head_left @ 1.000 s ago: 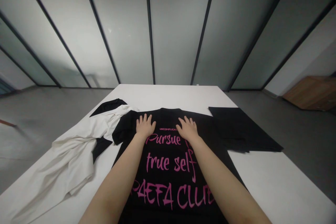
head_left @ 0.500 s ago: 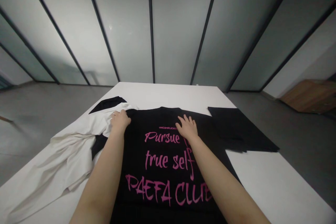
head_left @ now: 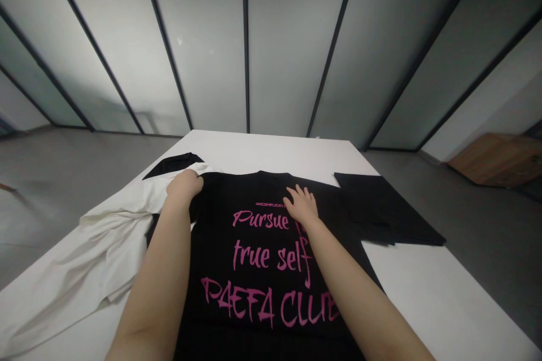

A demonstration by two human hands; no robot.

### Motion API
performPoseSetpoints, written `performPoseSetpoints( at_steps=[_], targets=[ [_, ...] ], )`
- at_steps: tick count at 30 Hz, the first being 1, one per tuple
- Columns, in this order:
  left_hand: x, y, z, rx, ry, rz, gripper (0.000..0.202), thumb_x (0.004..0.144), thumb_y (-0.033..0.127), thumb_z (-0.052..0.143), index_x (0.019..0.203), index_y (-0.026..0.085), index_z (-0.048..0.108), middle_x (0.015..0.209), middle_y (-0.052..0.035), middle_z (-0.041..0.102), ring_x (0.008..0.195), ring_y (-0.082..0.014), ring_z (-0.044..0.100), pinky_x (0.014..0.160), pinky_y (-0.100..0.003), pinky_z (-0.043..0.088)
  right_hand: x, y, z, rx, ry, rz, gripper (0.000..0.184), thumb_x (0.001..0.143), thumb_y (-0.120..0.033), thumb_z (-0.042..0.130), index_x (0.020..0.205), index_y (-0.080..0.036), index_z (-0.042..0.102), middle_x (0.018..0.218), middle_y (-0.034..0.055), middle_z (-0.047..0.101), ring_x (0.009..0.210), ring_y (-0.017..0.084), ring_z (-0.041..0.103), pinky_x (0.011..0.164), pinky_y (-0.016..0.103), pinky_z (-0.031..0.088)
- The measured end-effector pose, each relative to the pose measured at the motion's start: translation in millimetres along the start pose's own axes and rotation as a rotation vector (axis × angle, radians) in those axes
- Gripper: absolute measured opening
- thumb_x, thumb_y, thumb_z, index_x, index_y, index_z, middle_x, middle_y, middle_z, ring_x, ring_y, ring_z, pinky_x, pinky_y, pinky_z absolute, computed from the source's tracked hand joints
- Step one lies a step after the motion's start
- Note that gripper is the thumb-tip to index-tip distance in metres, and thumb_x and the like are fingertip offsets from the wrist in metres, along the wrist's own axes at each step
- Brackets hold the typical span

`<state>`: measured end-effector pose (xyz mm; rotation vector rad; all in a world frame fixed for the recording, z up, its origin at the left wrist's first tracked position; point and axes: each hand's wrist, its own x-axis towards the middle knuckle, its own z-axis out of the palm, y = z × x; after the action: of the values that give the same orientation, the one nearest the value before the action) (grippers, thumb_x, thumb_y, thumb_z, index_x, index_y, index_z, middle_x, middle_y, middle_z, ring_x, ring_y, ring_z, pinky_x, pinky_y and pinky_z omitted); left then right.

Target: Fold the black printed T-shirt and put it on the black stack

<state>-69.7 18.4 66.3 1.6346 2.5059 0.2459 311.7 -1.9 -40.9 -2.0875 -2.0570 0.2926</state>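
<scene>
A black T-shirt with pink lettering lies spread on the white table in front of me. My left hand is closed over the shirt's left shoulder and sleeve, its fingers curled into the black cloth beside the white garment. My right hand lies flat with fingers spread on the upper part of the shirt, just above the pink print.
A crumpled white garment covers the table's left side, with a black piece beyond it. A folded black cloth lies at the right. Glass wall panels stand behind the table; a wooden cabinet sits far right.
My left hand has slid from the middle of the shirt out to its left shoulder and closed on the cloth. My right hand has stayed flat in place.
</scene>
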Motion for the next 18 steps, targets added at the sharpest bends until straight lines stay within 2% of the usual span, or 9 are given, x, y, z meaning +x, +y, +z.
performPoseSetpoints(
  at_steps=[2,4,7,9,12,16,18],
  targets=[
    [-5,8,-0.1,-0.067,-0.02,0.052,0.024,0.087,0.037,0.063,0.1,0.021,0.075,0.1,-0.0156,0.079,0.1,-0.037,0.076,0.085,-0.046,0.061,0,0,2,0.005,0.005,0.0,0.061,0.106,-0.052,0.044,0.162,-0.029,0.047,0.175,0.0081,0.032,0.162,0.036,0.024,0.129,0.053,0.016],
    [-13,21,3.5,-0.241,-0.099,0.097,0.027,0.091,0.037,0.062,0.109,0.019,0.071,0.098,-0.0142,0.079,0.091,-0.0319,0.077,0.079,-0.04,0.063,0,1,3,0.015,0.015,-0.002,0.06,0.106,-0.051,0.045,0.161,-0.029,0.049,0.174,0.0081,0.033,0.161,0.036,0.024,0.13,0.053,0.016],
    [-23,40,14.2,-0.66,-0.296,0.154,0.035,0.101,0.043,0.054,0.127,0.021,0.06,0.113,-0.0134,0.079,0.085,-0.0227,0.078,0.073,-0.032,0.064,-1,1,3,0.05,0.061,0.005,0.053,0.105,-0.046,0.049,0.155,-0.028,0.057,0.17,0.0083,0.041,0.16,0.035,0.028,0.129,0.053,0.018],
    [-24,46,22.0,-0.79,-0.359,0.181,0.036,0.106,0.045,0.045,0.132,0.022,0.056,0.12,-0.014,0.077,0.086,-0.0193,0.078,0.073,-0.029,0.063,-2,1,-1,0.097,0.114,-0.015,0.047,0.104,-0.039,0.05,0.147,-0.025,0.064,0.164,0.0102,0.05,0.156,0.034,0.036,0.127,0.05,0.024],
    [-15,40,31.8,-0.561,-0.304,0.182,0.035,0.107,0.043,0.04,0.126,0.021,0.06,0.111,-0.0117,0.079,0.083,-0.0191,0.077,0.069,-0.028,0.062,-6,-7,-8,0.174,0.145,-0.129,0.041,0.104,-0.032,0.048,0.138,-0.022,0.07,0.15,0.0101,0.063,0.141,0.027,0.053,0.121,0.039,0.036],
    [2,19,43.6,-0.262,-0.295,0.164,0.019,0.092,0.037,0.063,0.098,0.021,0.071,0.078,-0.0085,0.075,0.074,-0.0262,0.075,0.068,-0.035,0.06,-12,-39,-11,0.255,0.019,-0.23,0.038,0.107,-0.035,0.046,0.136,-0.026,0.07,0.128,0.0053,0.076,0.114,0.021,0.07,0.1,0.03,0.05],
    [6,11,50.1,-0.18,-0.296,0.16,0.015,0.087,0.034,0.069,0.096,0.022,0.073,0.073,-0.0072,0.073,0.074,-0.0282,0.075,0.07,-0.037,0.06,-14,-61,-6,0.252,-0.02,-0.212,0.04,0.108,-0.042,0.045,0.132,-0.026,0.072,0.119,0.0067,0.079,0.106,0.024,0.073,0.093,0.032,0.052]
  ],
)
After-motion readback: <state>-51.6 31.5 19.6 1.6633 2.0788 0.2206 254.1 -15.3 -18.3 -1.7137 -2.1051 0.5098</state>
